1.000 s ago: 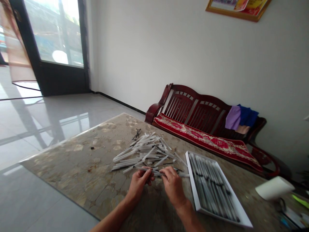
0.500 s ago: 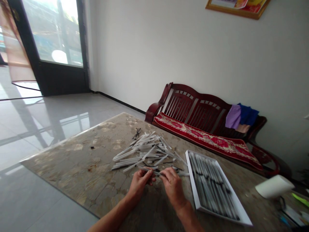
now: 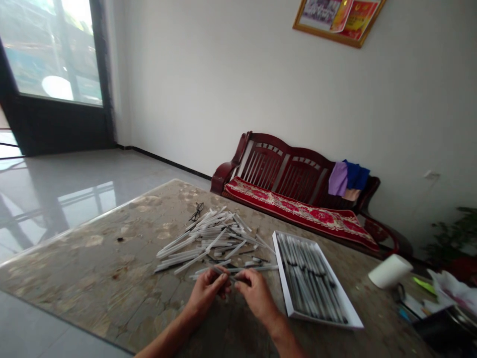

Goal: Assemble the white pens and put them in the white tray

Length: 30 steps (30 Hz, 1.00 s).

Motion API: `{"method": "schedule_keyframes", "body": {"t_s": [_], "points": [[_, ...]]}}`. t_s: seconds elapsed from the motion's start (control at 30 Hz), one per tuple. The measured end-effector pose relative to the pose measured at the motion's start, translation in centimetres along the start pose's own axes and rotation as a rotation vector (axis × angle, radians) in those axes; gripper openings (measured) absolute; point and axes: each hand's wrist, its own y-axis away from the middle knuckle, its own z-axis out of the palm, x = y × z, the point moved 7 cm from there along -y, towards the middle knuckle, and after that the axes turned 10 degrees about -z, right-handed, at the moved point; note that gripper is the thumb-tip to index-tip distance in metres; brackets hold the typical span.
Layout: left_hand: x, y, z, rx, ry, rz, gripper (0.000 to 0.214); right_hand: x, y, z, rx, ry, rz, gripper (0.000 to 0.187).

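Note:
A loose heap of thin white plastic tubes, probably pens [image 3: 208, 240], lies crisscrossed on the stone-patterned tabletop [image 3: 93, 263]. My left hand [image 3: 206, 292] and my right hand [image 3: 256, 294] sit close together at the heap's near edge. Their fingers pinch one or more thin tubes, though the fingers partly hide them. To the right stands a white shallow tray [image 3: 282, 278] packed with parallel dark-tipped tubes, which look blurred. Black eyeglasses [image 3: 196, 212] lie folded beyond the heap.
A white paper roll [image 3: 390, 271] and scattered small items stand at the table's right end. Behind the table is a dark wooden bench [image 3: 286, 169] with a red cushion and folded cloths. Polished floor tiles [image 3: 63, 199] extend left toward a glass door.
The whole scene has shifted left and slightly rotated in view as my head turned right. My hands stay together at the heap's near edge, with only small finger movement.

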Motion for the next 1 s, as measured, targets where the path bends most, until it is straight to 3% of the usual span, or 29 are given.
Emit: {"method": "schedule_keyframes", "body": {"t_s": [0.1,0.17,0.27,0.33,0.4,0.5,0.6,0.77,1.0], "points": [[-0.4,-0.1,0.6,-0.060,-0.053,-0.048,0.048,-0.6,0.4,-0.9,-0.040,0.130,-0.074,0.011],[-0.3,0.0,0.5,-0.048,-0.099,-0.056,0.052,0.6,0.3,-3.3,-0.015,0.172,-0.050,0.014],[-0.1,0.1,0.0,0.031,-0.140,-0.053,0.054,4.7,-0.1,-10.4,0.128,0.307,0.085,0.027],[-0.3,0.0,-0.3,0.058,-0.143,-0.056,0.052,8.1,0.1,-16.5,0.232,0.585,0.291,0.033],[-0.8,-0.1,-0.2,0.042,-0.155,-0.063,0.049,10.7,0.3,-21.5,0.284,0.703,0.417,0.034],[-1.7,-0.4,0.2,0.002,-0.203,-0.069,0.043,13.3,0.8,-25.9,0.294,0.814,0.537,0.031],[-2.0,-0.5,0.3,-0.005,-0.234,-0.065,0.039,14.9,1.3,-27.2,0.280,0.880,0.592,0.028],[-2.3,-0.5,0.1,-0.016,-0.236,-0.080,0.036,16.2,1.7,-27.2,0.262,0.893,0.611,0.026],[-2.1,-0.4,0.2,-0.023,-0.237,-0.079,0.034,14.9,3.0,-29.1,0.357,0.780,0.548,0.038]]}}
